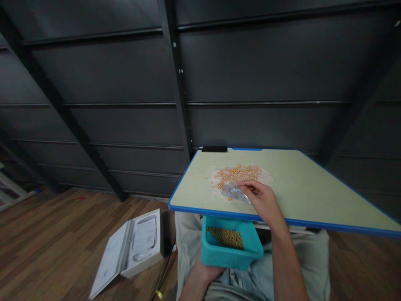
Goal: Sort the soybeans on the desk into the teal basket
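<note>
My left hand [207, 271] holds a teal plastic container [230, 258] from below, just under the table's front edge. Inside it lies a layer of small yellowish beans [228, 238]. Over the table, my right hand [258, 195] pinches a crumpled clear plastic bag [234, 191] between thumb and fingers. Loose beans [239, 172], which look like soybeans, spread out beyond the bag on a patch of whitish grains or powder [265, 177]. What the bag contains, if anything, is unclear.
The pale table [313, 188] has a blue rim and a black strip [214, 149] at its far edge. An open white box [145, 238] rests on the wooden floor [69, 234] at the left. A dark panelled wall [125, 83] rises behind the table.
</note>
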